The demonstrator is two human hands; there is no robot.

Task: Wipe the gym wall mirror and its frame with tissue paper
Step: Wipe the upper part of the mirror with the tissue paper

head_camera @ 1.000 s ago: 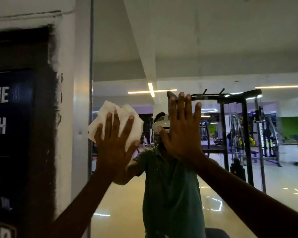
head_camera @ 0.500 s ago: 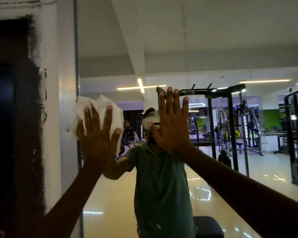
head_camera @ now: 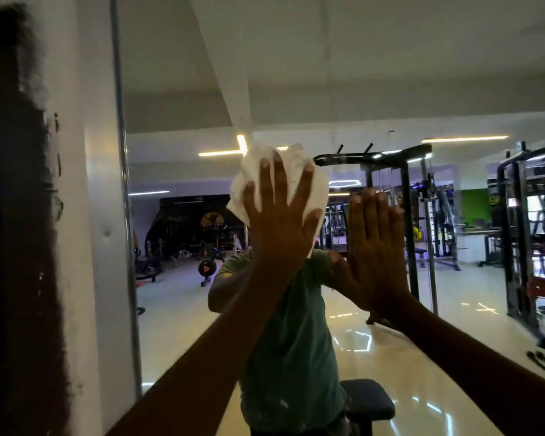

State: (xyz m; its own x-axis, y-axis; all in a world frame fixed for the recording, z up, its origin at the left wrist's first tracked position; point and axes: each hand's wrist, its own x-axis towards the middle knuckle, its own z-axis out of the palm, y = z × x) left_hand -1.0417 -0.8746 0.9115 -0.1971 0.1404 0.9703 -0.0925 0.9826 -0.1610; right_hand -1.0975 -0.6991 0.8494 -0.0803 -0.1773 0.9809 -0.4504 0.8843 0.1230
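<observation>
**Head view: tissue pressed flat on the glass, frame far to the left**

Head view is the only one here, so I tell everything from it. The left hand (head_camera: 280,221) lies with straight, spread fingers on a crumpled white tissue paper (head_camera: 276,180) and presses it against the wall mirror (head_camera: 343,89). The grip is therefore not clenched; it is a flat palm which carries the wad. The tissue sits at about head height, in the middle of the picture, and its edges come out above and to the left of the fingers. It looks dry, thick and folded many times, not torn as far as I can see.

The right hand (head_camera: 375,247) is just beside the left one, on its right and a little lower. It is also released, fingers straight and close together, palm flat on the glass, and it holds nothing. I think it only supports the body.

The relation that matters: the frame (head_camera: 123,215), a thin metal strip which runs up and down, stands well apart to the left of the tissue. The left hand is the nearer one to it. The glass to the right and above is wide, so in my judgement much of the wiping is not yet done.
</observation>
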